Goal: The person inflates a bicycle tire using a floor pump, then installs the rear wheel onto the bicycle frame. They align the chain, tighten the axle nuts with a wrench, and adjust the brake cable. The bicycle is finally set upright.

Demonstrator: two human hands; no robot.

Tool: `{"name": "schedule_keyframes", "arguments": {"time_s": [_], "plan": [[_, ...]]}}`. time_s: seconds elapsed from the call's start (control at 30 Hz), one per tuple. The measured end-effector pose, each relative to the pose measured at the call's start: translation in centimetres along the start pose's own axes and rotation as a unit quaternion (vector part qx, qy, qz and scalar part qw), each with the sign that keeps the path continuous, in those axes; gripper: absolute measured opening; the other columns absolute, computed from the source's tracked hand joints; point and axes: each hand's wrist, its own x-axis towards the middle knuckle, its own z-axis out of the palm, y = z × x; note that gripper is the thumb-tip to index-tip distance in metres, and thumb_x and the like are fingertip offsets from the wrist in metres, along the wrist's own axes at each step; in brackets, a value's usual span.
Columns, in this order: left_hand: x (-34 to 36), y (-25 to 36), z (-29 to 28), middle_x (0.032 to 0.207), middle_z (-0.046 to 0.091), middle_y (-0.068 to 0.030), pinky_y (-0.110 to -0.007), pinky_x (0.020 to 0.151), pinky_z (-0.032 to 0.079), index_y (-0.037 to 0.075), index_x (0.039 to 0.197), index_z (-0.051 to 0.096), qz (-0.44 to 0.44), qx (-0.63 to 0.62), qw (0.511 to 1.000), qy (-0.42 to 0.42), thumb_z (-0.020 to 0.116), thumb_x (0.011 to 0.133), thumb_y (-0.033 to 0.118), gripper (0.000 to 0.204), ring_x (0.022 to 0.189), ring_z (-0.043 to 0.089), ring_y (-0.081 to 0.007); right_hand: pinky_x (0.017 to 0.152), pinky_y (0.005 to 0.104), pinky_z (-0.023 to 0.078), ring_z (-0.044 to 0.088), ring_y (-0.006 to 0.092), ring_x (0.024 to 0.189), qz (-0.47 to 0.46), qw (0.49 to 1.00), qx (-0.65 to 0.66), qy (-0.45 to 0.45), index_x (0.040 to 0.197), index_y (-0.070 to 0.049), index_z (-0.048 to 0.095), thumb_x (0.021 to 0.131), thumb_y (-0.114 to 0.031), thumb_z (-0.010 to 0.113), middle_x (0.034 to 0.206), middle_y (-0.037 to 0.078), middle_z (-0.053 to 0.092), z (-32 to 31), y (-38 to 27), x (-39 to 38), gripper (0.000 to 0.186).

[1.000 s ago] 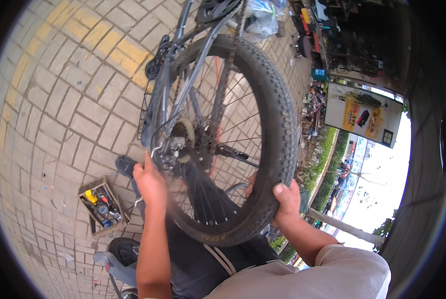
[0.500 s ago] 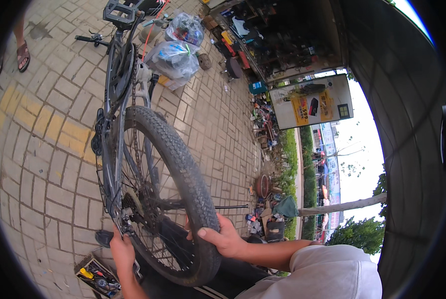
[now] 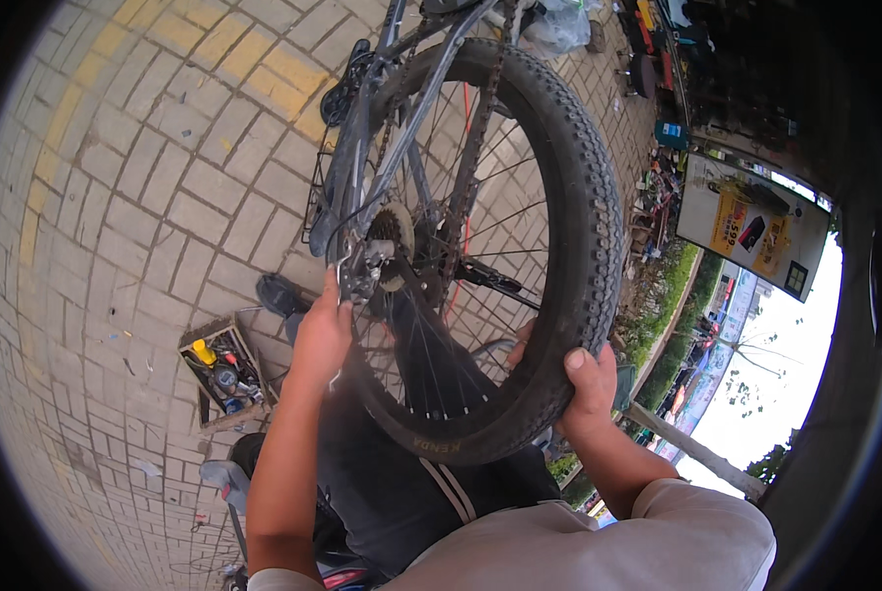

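The left hand (image 3: 323,340) has its fingers bunched close together at the rear derailleur (image 3: 362,271), the index finger reaching along its outer side. Whether they pinch the mechanism or hold a slim silver piece cannot be told; one bright, blurred metal end (image 3: 335,379) shows just below that hand. The right hand (image 3: 591,389) is closed around the knobbly rear tyre (image 3: 594,217), thumb pressed on the tread, fingertips showing on the far side, inside the rim.

The wheel stands between the person's arms, above the dark trousers (image 3: 362,483), within the rear of the grey bicycle frame (image 3: 402,148). Beside the derailleur sits the cassette (image 3: 394,231), and a rusty chain (image 3: 480,128) runs away past the spokes toward the upper edge.

As far as this shows, the tyre is on the rim all along the visible part, and the wheel appears to be in place in the frame. With both hands on the wheel end, the work looks unfinished; whether the axle is tight or the chain properly seated cannot be seen.

Farther out, to the left, a wooden tool tray (image 3: 229,422) with a yellow-handled tool (image 3: 203,352) rests on the brick paving (image 3: 165,256). A signboard (image 3: 702,197) stands at the far right.
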Motion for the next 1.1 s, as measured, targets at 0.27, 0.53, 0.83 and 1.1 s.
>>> {"name": "schedule_keyframes", "arguments": {"time_s": [0.27,0.53,0.83,1.1], "plan": [[-5.4,1.3,2.0,0.099,0.065,-0.0239,-0.050,0.080,0.049,0.009,0.141,0.038,-0.213,0.067,0.973,-0.062,0.046,0.095,0.039,0.055,0.090,0.063,-0.0429,0.083,0.0467,0.055,0.065,0.0363,0.098,0.000,1.000,0.014,-0.019,0.125,0.009,0.043,0.075,-0.030,0.074,0.117,0.029,0.056,-0.3,-0.2,0.3,0.071],[-4.8,2.3,4.5,0.083,0.069,-0.0195,-0.048,0.072,0.052,0.010,0.098,0.067,-0.305,0.092,0.935,0.158,0.065,0.079,0.042,0.037,0.080,0.066,-0.0393,0.068,0.0369,0.054,0.063,0.0252,0.077,0.001,1.000,0.014,-0.020,0.111,0.006,0.051,0.076,-0.022,0.069,0.099,0.018,0.059,-0.3,-0.8,1.1,0.049],[-2.4,-3.6,6.9,0.079,0.069,-0.0156,-0.047,0.067,0.052,0.013,0.090,0.067,-0.282,0.123,0.927,0.213,0.068,0.074,0.039,0.031,0.075,0.066,-0.0375,0.067,0.0365,0.055,0.063,0.0260,0.077,0.024,0.999,0.000,-0.045,0.110,0.007,0.050,0.077,-0.023,0.067,0.097,0.017,0.059,-0.4,-2.5,2.6,0.048],[0.4,-9.1,9.2,0.067,0.067,-0.0111,-0.047,0.059,0.050,0.015,0.084,0.065,-0.191,0.126,0.923,0.309,0.069,0.075,0.035,0.022,0.065,0.065,-0.0354,0.068,0.0395,0.056,0.064,0.0269,0.078,0.028,0.998,-0.019,-0.046,0.111,0.008,0.048,0.078,-0.025,0.065,0.097,0.018,0.058,0.2,-3.3,3.4,0.050]]}}
